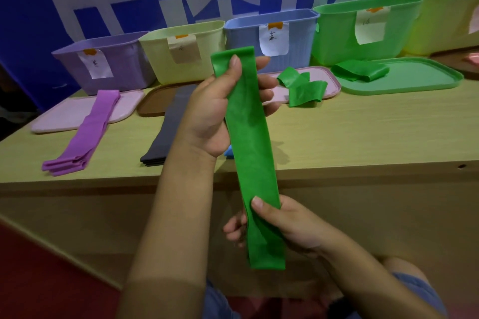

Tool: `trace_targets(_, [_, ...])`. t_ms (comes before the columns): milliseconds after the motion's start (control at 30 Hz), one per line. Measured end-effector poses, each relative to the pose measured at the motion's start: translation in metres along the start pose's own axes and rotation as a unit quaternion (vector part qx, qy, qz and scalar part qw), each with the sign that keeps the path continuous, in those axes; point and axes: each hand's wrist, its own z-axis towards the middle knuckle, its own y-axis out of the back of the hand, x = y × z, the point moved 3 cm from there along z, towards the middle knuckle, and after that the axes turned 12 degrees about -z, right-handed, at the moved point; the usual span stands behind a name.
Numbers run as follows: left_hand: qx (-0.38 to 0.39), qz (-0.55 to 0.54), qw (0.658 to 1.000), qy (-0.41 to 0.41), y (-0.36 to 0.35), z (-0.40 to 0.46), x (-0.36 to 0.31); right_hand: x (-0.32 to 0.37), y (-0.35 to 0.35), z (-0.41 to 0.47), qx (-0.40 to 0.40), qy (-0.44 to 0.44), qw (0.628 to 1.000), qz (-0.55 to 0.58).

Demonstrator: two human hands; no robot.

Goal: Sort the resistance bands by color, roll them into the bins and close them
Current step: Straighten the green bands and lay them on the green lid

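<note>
Hands grip one green band (250, 153), stretched flat above the bench (337, 134). The left hand (220, 111) pinches its upper end, thumb on the front and fingers curled behind; the right hand (282, 223) clamps the lower end the same way. Five bins stand along the back: purple bin (114, 70), pale bin (181, 54), blue bin (274, 39), green bin (363, 28), yellow bin (445, 18). Each visible paper label (273, 40) bears handwriting too small to read. Their insides are out of view. Lids lie in front; a green lid (414, 77) carries a folded green band, a pink lid (326, 80) a loose green one. Purple bands (85, 132) and dark bands (171, 124) lie flat on the bench.
</note>
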Motion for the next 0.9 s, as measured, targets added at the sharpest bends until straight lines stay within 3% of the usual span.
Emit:
trace_targets(200, [-0.016, -0.03, 0.999, -0.038, 0.008, 0.004, -0.012, -0.021, 0.008, -0.004, -0.008, -0.037, 0.994, -0.105])
trace_targets(467, [-0.025, -0.016, 0.999, -0.035, 0.01, 0.001, -0.008, -0.047, 0.011, -0.004, -0.13, -0.042, 0.96, -0.243])
trace_targets(700, [-0.025, -0.026, 0.998, -0.059, 0.008, -0.001, -0.005, -0.033, 0.017, -0.013, -0.145, -0.028, 0.965, -0.217])
trace_targets(900, [-0.019, -0.044, 0.997, -0.06, 0.013, -0.006, 0.001, 0.019, 0.024, -0.035, -0.198, 0.04, 0.949, -0.242])
